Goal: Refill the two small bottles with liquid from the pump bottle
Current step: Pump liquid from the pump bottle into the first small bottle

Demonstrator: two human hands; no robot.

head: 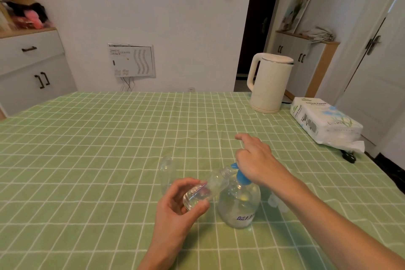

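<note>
The fingers of the left hand (182, 210) are curled around the base end of a small clear plastic bottle (207, 188), thumb on the near side and the other fingertips wrapped over the far side, so the bottle is gripped at its bottom and tilted, its open neck pointing up and to the right. That neck lies just beside the blue spout of the blue pump head (240, 174); whether the two touch cannot be told. The right hand (255, 160) rests on top of the pump head with its palm down; its index finger (241, 137) is stretched out forward and clear of the pump, while the other fingers are bent down over the head, which they mostly hide. Below the pump head stands the large clear round pump bottle (240, 206), upright on the green checked tablecloth (98, 149), with clear liquid in it and a small label with dark print low on its near side. A second small clear plastic bottle (167, 173) stands upright on the cloth just behind the left hand, apart from both hands. Two small pale caps (277, 203), blurred, lie on the cloth under the right forearm, close to the pump bottle. Farther back on the right of the table are a cream electric kettle (268, 83) and a white pack of tissue paper (324, 124).
</note>
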